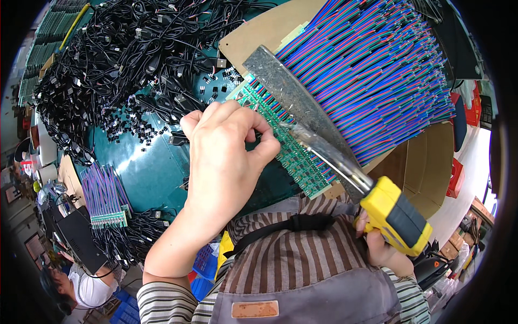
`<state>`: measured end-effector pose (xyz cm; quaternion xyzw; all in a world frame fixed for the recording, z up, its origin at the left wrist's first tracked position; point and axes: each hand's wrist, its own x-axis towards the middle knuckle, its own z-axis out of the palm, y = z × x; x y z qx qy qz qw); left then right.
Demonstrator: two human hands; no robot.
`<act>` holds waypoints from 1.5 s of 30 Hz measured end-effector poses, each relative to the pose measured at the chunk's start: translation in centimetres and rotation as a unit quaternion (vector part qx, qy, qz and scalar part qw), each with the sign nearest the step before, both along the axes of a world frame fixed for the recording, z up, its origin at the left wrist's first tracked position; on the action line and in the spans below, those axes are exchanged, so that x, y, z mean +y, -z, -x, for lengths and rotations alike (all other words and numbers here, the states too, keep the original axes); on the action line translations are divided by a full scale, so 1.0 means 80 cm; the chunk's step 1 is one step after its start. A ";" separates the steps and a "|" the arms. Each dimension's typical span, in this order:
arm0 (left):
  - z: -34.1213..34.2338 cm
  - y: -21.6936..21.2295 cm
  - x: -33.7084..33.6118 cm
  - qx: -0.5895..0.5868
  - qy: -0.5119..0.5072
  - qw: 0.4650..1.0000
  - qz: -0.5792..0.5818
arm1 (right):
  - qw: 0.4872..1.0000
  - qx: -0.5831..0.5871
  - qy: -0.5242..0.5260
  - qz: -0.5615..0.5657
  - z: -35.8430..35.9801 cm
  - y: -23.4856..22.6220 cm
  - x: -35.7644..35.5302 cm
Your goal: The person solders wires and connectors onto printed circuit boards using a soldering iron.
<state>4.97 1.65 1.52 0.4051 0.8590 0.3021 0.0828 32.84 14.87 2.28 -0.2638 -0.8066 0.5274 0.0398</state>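
Note:
My right hand (380,247) grips a yellow and black soldering gun (396,216). Its metal nose slants up and left, its tip over a green circuit board panel (302,159). Fingers curled together, my left hand (224,143) is at the panel's left side; anything in its pinch is too small or hidden to name. A dark metal bar (302,100) lies across the ribbon wires (372,86), along the panel's edge. These blue, red, green and black wires fan out toward the upper right.
A large heap of black cables with USB plugs (135,54) covers the left of the green mat (140,181). At the lower left are finished-looking boards with purplish wires (105,194). A cardboard box (431,156) stands at the right. Another person (86,286) sits at the far lower left.

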 end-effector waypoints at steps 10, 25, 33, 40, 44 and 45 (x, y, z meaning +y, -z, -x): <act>0.000 0.001 0.000 0.004 -0.004 1.000 -0.007 | 0.981 -0.015 0.126 0.147 0.012 -0.019 -0.008; -0.003 0.007 -0.005 0.027 0.008 0.999 -0.024 | 0.995 -0.006 0.044 0.084 -0.001 -0.011 -0.001; -0.003 0.010 -0.006 0.039 0.010 0.999 -0.031 | 0.999 -0.020 0.017 0.021 0.009 -0.007 -0.003; 0.000 0.009 -0.006 0.049 0.011 0.998 -0.033 | 0.999 0.029 0.040 0.018 0.005 -0.005 -0.004; 0.000 0.009 -0.006 0.046 0.011 0.998 -0.032 | 0.996 0.031 0.067 0.056 0.016 -0.013 -0.005; -0.001 0.009 -0.006 0.046 0.011 0.998 -0.030 | 0.994 0.031 0.077 0.073 0.017 -0.014 -0.006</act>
